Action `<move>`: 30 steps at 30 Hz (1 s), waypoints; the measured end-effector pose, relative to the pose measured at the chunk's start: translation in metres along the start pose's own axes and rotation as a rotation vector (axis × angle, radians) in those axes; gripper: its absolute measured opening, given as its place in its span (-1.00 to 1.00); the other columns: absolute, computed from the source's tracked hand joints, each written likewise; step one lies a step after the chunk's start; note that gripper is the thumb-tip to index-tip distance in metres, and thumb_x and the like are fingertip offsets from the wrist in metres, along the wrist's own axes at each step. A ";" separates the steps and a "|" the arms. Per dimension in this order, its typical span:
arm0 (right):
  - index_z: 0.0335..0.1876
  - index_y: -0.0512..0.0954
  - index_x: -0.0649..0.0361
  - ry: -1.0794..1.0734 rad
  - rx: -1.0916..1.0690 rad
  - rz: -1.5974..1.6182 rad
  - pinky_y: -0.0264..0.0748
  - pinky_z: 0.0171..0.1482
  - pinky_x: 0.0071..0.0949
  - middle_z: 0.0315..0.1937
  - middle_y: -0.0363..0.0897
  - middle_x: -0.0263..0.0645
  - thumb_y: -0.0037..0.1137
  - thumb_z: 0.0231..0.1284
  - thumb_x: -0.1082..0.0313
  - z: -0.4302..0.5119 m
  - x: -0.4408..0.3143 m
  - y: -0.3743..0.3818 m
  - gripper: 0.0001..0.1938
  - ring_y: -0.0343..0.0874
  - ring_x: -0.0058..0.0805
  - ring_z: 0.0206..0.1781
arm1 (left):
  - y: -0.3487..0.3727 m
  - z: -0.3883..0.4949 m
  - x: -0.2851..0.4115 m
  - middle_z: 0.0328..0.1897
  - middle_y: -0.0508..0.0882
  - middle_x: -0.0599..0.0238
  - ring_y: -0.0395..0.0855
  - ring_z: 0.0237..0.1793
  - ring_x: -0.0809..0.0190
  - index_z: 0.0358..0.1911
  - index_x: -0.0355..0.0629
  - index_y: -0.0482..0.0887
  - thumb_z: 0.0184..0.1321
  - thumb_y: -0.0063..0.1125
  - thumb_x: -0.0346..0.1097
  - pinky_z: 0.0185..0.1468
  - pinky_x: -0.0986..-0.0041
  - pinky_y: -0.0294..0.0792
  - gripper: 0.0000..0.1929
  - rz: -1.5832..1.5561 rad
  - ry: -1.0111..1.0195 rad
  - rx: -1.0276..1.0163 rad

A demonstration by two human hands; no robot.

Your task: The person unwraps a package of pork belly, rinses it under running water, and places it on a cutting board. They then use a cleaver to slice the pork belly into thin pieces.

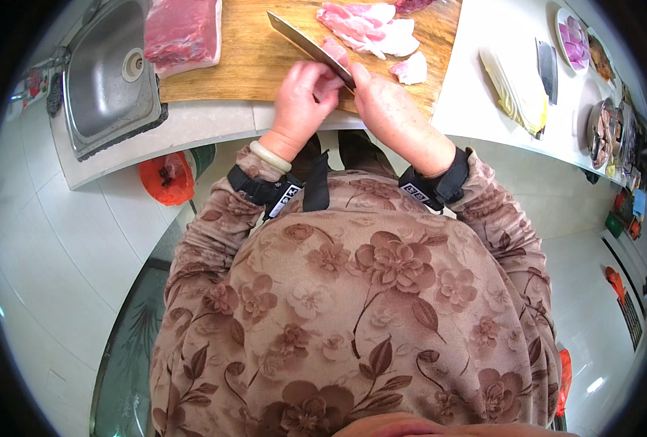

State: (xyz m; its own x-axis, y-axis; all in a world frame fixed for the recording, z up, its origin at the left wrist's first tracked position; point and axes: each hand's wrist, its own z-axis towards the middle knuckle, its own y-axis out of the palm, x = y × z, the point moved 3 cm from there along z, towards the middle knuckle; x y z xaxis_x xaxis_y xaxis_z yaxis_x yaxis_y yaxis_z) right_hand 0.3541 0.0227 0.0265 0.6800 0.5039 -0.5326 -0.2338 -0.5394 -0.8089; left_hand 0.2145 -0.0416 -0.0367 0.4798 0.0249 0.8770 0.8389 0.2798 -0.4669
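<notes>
My right hand [394,109] grips a kitchen knife [301,43], whose blade slants up and left over the wooden cutting board [247,82]. Close against the near side of the blade, my left hand [306,95] has its fingers curled. Whether it pinches anything is hidden. A small slice of pink meat [335,50] lies just beyond the blade. Farther right is a pile of sliced raw meat [364,27], with a single pale piece [410,68] apart from it. A thick slab of raw meat with a fat layer [184,35] rests at the board's left.
A steel sink [110,71] is left of the board. On the right counter lie a napa cabbage piece [512,87], a cleaver [547,71], a plate of purple slices [573,41] and a metal bowl of food [602,134]. An orange-lined bin [162,177] stands below the counter edge.
</notes>
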 end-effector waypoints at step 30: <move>-0.01 0.40 0.26 0.184 0.018 0.323 0.49 -0.22 -0.05 -0.37 0.55 0.11 0.01 0.22 0.51 -0.041 0.025 -0.026 -0.77 0.57 0.15 -0.24 | 0.000 -0.009 -0.012 0.10 0.41 0.24 0.62 -0.21 0.39 -0.14 -0.23 0.55 0.09 0.34 -0.52 -0.19 0.60 0.58 -0.72 -0.286 -0.237 -0.049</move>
State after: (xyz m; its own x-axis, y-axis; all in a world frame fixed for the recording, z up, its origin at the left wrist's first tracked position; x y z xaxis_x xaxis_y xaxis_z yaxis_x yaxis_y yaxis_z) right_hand 0.4060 0.0218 0.0443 0.6826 0.1791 -0.7085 -0.4677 -0.6380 -0.6117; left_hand 0.2110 -0.0500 -0.0481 0.1560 0.1757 0.9720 0.9446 0.2613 -0.1988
